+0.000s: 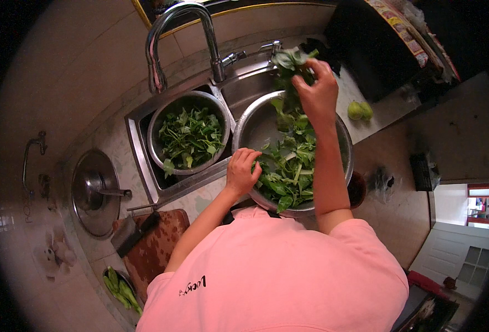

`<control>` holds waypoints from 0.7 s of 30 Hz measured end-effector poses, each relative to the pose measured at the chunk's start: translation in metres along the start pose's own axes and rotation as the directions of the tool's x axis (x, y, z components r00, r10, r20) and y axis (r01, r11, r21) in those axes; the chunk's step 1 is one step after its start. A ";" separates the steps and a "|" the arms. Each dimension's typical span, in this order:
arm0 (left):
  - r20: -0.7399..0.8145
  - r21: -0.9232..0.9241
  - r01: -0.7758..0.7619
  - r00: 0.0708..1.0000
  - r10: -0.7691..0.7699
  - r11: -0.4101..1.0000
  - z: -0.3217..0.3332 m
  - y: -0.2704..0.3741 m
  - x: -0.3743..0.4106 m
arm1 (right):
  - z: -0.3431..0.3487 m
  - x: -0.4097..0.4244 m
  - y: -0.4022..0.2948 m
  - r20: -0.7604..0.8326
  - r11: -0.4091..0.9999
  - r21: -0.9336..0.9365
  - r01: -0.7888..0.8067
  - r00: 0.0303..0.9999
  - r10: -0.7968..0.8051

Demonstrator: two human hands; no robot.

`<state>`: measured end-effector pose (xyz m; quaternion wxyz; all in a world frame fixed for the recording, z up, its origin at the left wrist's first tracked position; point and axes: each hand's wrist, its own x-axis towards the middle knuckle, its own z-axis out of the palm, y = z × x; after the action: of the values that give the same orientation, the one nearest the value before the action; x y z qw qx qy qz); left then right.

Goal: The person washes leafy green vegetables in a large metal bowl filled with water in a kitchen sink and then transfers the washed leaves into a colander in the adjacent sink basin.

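Observation:
My right hand [319, 89] is raised over the far side of a large metal basin [252, 124], pinching a bunch of leafy greens [290, 62] that hangs down towards the basin. More cut greens [296, 174] lie in that basin, mostly on its right and near side. At the basin's left rim is my left hand [243, 170], its fingers curled beside the leaves; whether it grips any is unclear. A smaller metal bowl [153, 147] full of greens [190, 137] sits in the left sink compartment.
Behind the bowls rise a chrome faucet [217, 62] and the right sink compartment [248, 89]. A cleaver [128, 234] rests on a wet wooden cutting board [157, 249] at the left, near a round metal lid [76, 199]. Two green fruits [358, 111] lie on the right counter.

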<state>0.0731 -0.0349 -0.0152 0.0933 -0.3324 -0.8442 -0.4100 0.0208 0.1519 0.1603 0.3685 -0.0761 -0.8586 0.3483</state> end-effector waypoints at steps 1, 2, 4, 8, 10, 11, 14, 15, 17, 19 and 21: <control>-0.002 0.001 0.001 1.000 -0.001 1.000 0.000 -0.001 -0.001 | 0.006 0.005 -0.013 -0.019 0.996 0.093 0.014 1.000 -0.013; -0.004 0.003 0.003 1.000 -0.003 1.000 -0.001 -0.001 -0.001 | 0.013 0.009 -0.027 -0.040 0.991 0.125 0.046 0.998 -0.042; -0.009 0.014 -0.003 1.000 0.004 1.000 -0.002 0.000 0.000 | 0.027 0.014 -0.057 -0.052 0.978 0.194 0.079 0.996 -0.070; 0.000 0.036 -0.008 1.000 0.008 0.999 0.002 -0.006 -0.002 | 0.084 0.002 -0.095 0.032 0.952 0.293 0.092 0.994 -0.106; -0.016 -0.067 0.026 1.000 -0.027 0.997 0.004 -0.006 -0.006 | 0.127 -0.018 -0.099 0.174 0.955 0.295 0.029 0.981 -0.083; -0.023 -0.119 0.043 0.999 -0.046 0.992 0.005 -0.007 -0.008 | 0.150 -0.031 -0.096 0.286 0.962 0.274 0.009 0.954 -0.090; 0.129 -0.072 0.085 0.989 -0.075 0.994 0.014 -0.026 -0.021 | 0.193 -0.069 -0.080 0.619 0.994 -0.047 0.102 0.784 -0.051; 0.177 -0.058 0.097 0.980 -0.086 0.994 0.013 -0.027 -0.020 | 0.194 -0.073 -0.076 0.733 0.989 -0.081 0.121 0.680 -0.023; 0.129 -0.166 0.147 0.983 -0.126 0.975 0.014 -0.027 -0.018 | 0.188 -0.079 -0.061 0.599 0.993 0.120 0.021 0.795 -0.090; 0.087 -0.131 0.116 0.991 -0.105 0.985 0.012 -0.022 -0.017 | 0.175 -0.081 -0.036 0.464 0.940 0.341 -0.021 0.873 -0.149; 0.055 0.057 -0.003 0.999 0.000 0.998 0.010 -0.018 -0.010 | 0.143 -0.082 -0.005 0.319 0.956 0.293 0.010 0.942 -0.108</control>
<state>0.0704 -0.0402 -0.0376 0.0798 -0.3413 -0.8576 -0.3764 -0.0172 0.0387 0.0469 0.2364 0.0639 -0.8504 0.4656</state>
